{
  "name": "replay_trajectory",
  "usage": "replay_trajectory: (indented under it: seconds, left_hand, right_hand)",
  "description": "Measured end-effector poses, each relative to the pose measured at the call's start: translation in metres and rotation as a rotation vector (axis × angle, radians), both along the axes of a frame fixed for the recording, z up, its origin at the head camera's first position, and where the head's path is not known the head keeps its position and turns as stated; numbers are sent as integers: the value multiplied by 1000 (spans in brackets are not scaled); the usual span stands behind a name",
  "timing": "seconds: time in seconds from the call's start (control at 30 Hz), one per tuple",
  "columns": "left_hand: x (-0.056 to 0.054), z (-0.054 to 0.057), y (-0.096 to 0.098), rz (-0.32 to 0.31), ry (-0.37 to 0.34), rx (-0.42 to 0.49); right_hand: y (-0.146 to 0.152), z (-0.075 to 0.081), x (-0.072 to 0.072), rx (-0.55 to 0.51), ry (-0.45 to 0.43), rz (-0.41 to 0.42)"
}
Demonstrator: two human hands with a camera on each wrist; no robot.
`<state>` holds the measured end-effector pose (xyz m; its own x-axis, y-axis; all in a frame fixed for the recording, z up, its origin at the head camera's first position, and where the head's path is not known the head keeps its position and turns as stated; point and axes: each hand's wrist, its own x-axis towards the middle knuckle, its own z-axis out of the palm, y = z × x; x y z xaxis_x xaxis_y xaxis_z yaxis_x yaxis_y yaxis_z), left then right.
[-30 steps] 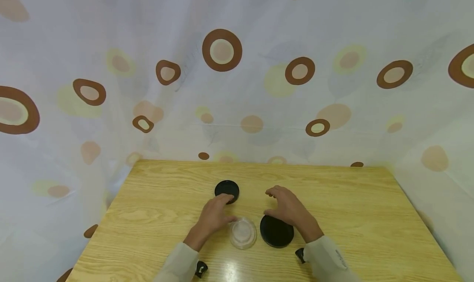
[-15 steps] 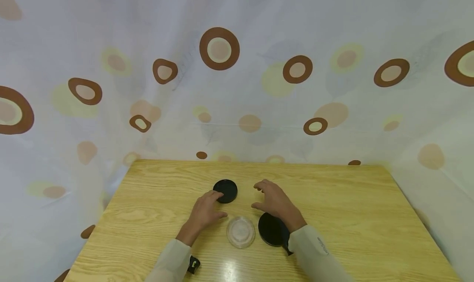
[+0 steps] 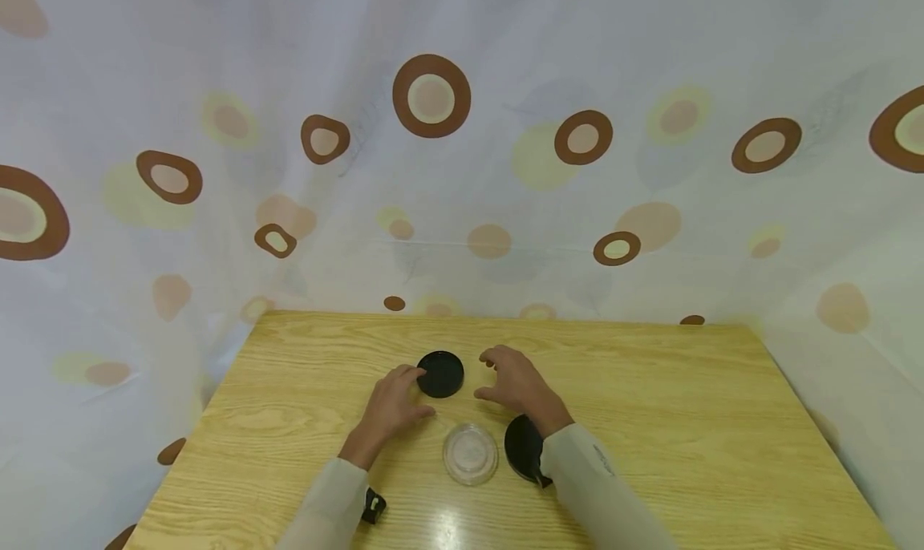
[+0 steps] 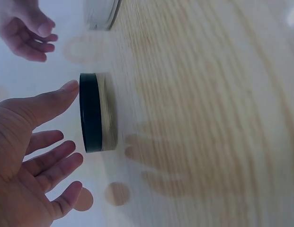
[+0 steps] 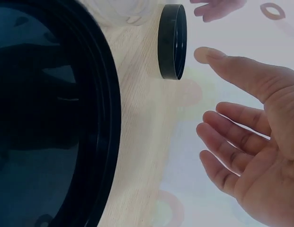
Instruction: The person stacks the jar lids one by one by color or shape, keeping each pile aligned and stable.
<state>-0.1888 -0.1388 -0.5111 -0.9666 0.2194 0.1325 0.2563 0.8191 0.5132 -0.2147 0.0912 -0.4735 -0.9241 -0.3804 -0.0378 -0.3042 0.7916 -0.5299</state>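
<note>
A small black round lid [image 3: 440, 374] lies on the table between my two hands. My left hand [image 3: 390, 406] is just to its left, fingers spread and relaxed; in the head view the fingertips reach its edge, but I cannot tell whether they touch. To the right of the lid, with a gap, hovers my right hand [image 3: 514, 384], loosely curved and holding nothing. Nearer me sits a clear round container [image 3: 470, 454]. Beside it a larger black disc [image 3: 521, 449] is partly hidden by my right wrist and sleeve. The right wrist view shows its raised glossy rim [image 5: 106, 123] up close.
The wooden table [image 3: 671, 422] stretches out on both sides of the objects. A patterned curtain [image 3: 491, 173] rises along its back and sides. A black strap piece [image 3: 373, 506] pokes out at my left sleeve.
My right hand has moved left and slightly forward, closer to the small lid, its forearm now covering more of the larger disc. The left hand has shifted a little left. The objects stay put.
</note>
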Motion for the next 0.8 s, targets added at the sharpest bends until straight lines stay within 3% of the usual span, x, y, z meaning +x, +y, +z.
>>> replay_trajectory:
  seconds: [0.37, 0.8]
  left_hand:
    - [-11, -4, -9, 31, -18, 30]
    - [-22, -2, -11, 48, -51, 35]
  right_hand:
    - [-19, -1, -18, 31, -23, 39]
    - [-33, -7, -26, 55, -38, 39]
